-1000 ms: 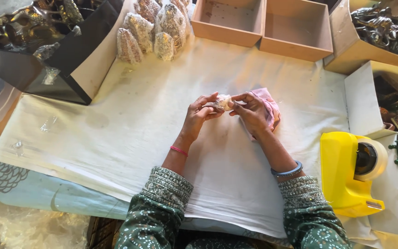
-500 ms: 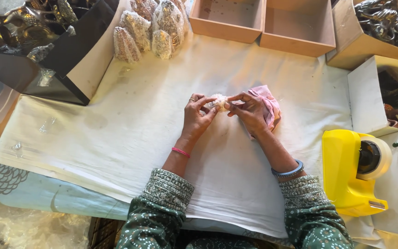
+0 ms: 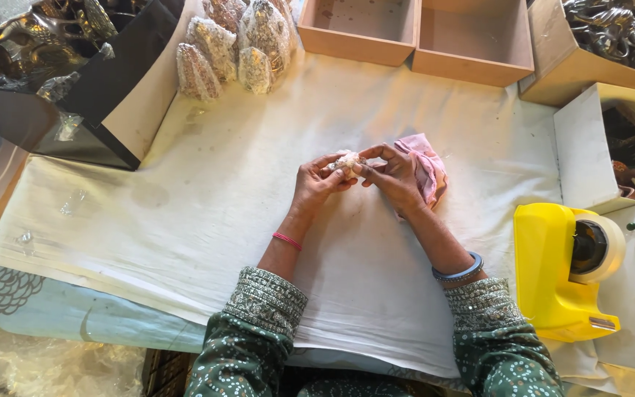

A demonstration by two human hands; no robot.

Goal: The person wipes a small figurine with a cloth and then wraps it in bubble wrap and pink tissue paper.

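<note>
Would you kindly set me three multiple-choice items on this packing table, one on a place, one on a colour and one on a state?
1. Where does the tape dispenser stand?
A. by the person's right arm
B. among the wrapped bundles
C. inside a wooden box

2. What colour is the cloth under the right hand?
A. green
B. pink
C. black

3. How is the small pale item held?
A. lying free on the white sheet
B. in the left hand alone
C. pinched between both hands

Answers: 1 A, the yellow dispenser sits at the table's right edge beside that arm. 2 B, pink folds show past the fingers. 3 C, fingertips of both hands meet on it above the sheet.
</note>
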